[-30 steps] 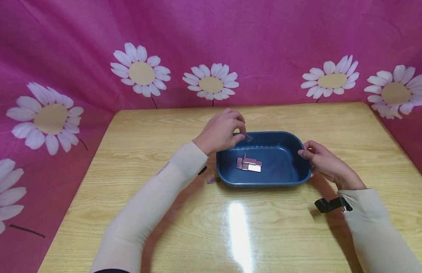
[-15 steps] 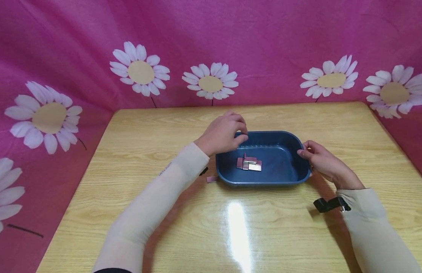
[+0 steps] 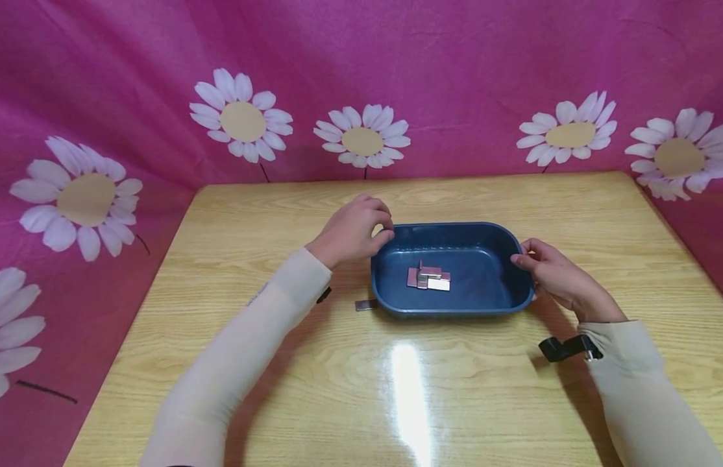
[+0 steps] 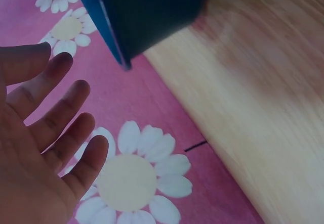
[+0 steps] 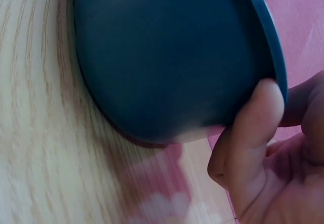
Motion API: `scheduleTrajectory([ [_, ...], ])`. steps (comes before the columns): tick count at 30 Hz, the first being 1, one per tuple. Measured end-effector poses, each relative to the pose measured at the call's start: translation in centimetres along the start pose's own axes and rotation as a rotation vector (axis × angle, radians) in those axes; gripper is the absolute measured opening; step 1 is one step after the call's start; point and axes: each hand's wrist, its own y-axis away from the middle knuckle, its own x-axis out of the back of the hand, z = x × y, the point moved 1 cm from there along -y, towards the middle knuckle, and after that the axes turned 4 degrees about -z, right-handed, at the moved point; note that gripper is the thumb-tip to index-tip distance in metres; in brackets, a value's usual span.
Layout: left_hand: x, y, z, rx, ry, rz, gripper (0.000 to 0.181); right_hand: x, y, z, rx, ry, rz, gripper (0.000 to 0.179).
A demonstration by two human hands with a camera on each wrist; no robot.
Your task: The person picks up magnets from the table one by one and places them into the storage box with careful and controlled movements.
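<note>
In the head view a dark blue plastic basin [image 3: 478, 275] stands on the table. Several small pink shiny rectangular pieces [image 3: 439, 284] lie heaped on its floor, left of the middle. My left hand [image 3: 357, 228] is beside the basin's far left corner. The left wrist view shows this hand's fingers [image 4: 68, 105] loosely spread, with nothing in them and apart from the basin's rim. My right hand [image 3: 551, 275] pinches the rim at the basin's right end, the thumb on one side and fingers on the other. One more pink piece [image 3: 365, 305] lies outside, right at the basin's left wall.
Under the basin is a light wood-grain table [image 3: 268, 240] with a bright reflection [image 3: 411, 395] in front. A magenta cloth [image 3: 455, 78] printed with white daisies rises behind and at both sides. A black wrist mount [image 3: 566, 349] hangs at my right sleeve.
A pink piece showed between my left fingers one second ago; now they hold nothing. The left hand has moved left, off the basin's inside. My right hand stays on the rim.
</note>
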Motion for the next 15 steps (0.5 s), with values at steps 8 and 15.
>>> scheduleTrajectory([
  [8,-0.4,0.7,-1.3,0.032,0.009,-0.011,0.023,0.1,0.1,-0.1,-0.014,-0.004,-0.004,0.012],
  [15,-0.9,1.5,-2.3,0.043,0.024,-0.022,0.023,0.1,0.1,-0.1,-0.018,0.0,-0.001,0.013],
])
